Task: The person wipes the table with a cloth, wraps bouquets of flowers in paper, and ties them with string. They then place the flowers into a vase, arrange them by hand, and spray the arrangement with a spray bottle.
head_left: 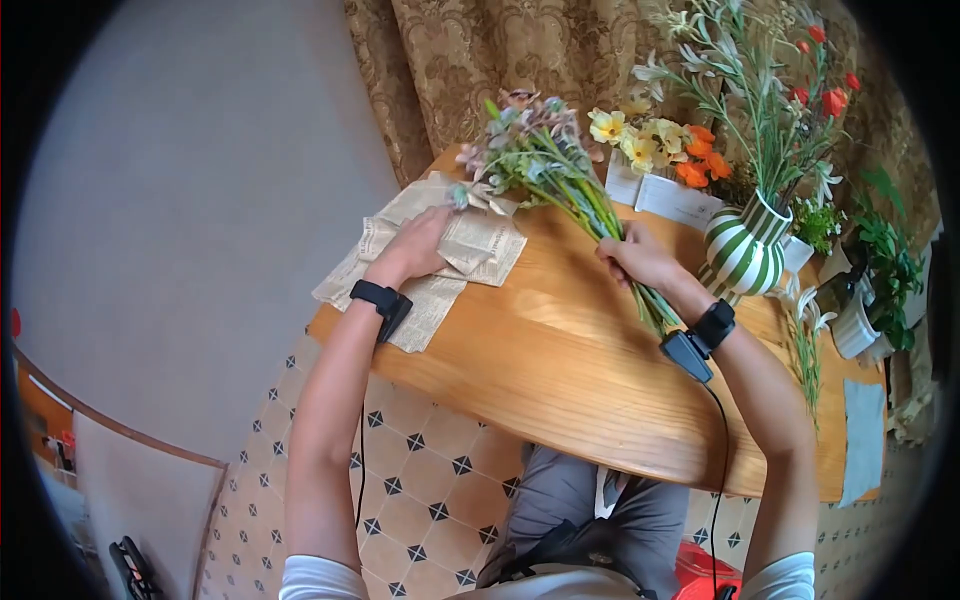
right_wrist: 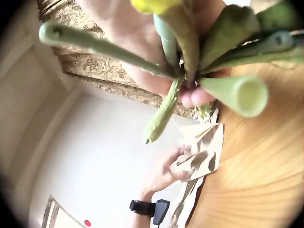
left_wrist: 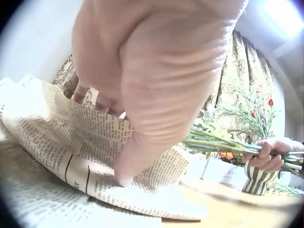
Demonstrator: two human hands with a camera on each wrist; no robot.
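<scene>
our right hand (head_left: 645,258) grips a bouquet (head_left: 545,155) by its stems (head_left: 592,203) over the table (head_left: 580,350); our left hand (head_left: 415,245) pinches newspaper (head_left: 490,243) at the table's left end. we seem to be arranging the newspaper; the next move likely calls for keeping the stems bunched.

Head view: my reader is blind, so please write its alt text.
A person's right hand grips a bunch of flowers by the stems over a wooden table, while the left hand holds newspaper. A striped vase stands at the picture's right.
</scene>
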